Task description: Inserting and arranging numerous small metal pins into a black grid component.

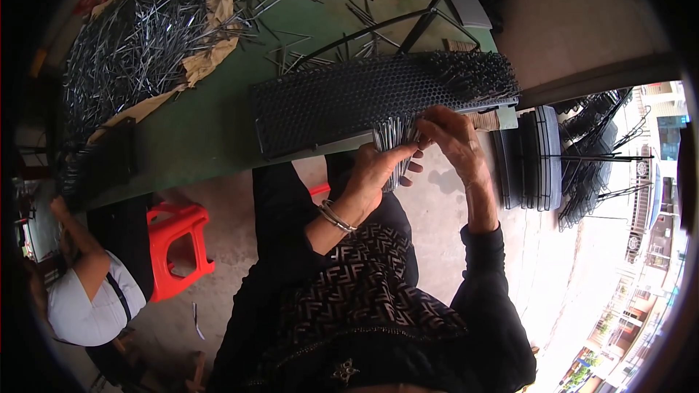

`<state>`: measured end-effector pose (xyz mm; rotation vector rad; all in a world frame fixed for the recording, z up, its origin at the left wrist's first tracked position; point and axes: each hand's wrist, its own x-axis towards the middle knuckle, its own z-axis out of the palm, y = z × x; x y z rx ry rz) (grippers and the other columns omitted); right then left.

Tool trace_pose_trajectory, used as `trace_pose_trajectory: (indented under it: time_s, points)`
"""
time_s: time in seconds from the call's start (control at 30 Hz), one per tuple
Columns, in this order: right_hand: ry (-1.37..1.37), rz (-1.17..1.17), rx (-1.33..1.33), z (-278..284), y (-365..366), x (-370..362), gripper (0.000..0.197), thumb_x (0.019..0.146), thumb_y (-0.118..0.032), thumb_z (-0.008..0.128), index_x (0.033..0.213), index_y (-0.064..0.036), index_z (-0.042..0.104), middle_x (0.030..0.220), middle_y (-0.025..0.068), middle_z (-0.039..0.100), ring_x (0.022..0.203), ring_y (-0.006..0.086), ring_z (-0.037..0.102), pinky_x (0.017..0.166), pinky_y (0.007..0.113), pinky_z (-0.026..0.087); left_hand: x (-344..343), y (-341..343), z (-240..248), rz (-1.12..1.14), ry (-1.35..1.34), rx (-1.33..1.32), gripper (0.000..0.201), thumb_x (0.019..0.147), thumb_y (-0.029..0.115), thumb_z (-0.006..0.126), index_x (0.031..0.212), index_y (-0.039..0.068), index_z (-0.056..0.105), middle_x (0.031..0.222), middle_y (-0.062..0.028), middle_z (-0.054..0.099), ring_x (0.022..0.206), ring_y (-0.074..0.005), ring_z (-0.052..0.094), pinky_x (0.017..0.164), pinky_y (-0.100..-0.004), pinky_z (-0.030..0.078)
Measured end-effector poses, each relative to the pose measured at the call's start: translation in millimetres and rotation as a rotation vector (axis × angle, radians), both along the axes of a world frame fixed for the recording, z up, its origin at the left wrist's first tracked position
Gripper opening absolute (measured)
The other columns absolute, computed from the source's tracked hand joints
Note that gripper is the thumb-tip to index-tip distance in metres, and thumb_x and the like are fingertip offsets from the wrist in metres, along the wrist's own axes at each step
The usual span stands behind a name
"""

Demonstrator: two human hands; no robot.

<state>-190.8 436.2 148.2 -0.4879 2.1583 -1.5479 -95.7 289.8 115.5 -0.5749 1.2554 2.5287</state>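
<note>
My left hand [380,173] is closed round a bundle of thin, shiny metal rods [392,134], held upright just in front of a long black rack. Beside the bundle's right edge, my right hand [453,138] has its thumb and fingers pressed together in a pinch. Whatever sits between those fingertips is too small to make out. The rack [328,104] is a block full of small round holes, lying along the table edge. Dark rod ends [477,73] stick up close together out of its right part, while the holes to the left look bare.
A large heap of loose rods [145,36] lies on brown paper at the left of the green table [218,105]. Black bars [419,29] rise behind the rack. A red stool [178,247] and another person [91,291] are at left; dark racks [539,156] stand at right.
</note>
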Motion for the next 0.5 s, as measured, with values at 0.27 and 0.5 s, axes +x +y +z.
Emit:
trace_pose_trajectory:
  time_s: [0.27,0.5]
  points:
    - [-0.025,-0.009,-0.008,2,8,0,0.016,0.092,-0.007,0.059,0.099,0.0069,0.064,0.078,0.008,0.065,0.071,0.0133,0.065,0.064,0.026,0.052,-5,8,-5,0.015,0.01,-0.007,0.029,0.088,0.022,0.067,0.11,0.003,0.068,0.094,-0.0105,0.072,0.079,-0.0196,0.072,0.056,-0.0281,0.055]
    - [-0.024,-0.011,-0.042,2,14,-1,0.014,0.094,-0.005,0.056,0.098,0.0066,0.063,0.078,0.0082,0.065,0.068,0.0136,0.066,0.064,0.026,0.053,-9,7,0,-0.049,0.013,-0.042,0.026,0.089,0.02,0.066,0.108,0.004,0.069,0.094,-0.0098,0.073,0.078,-0.0201,0.073,0.057,-0.0274,0.055]
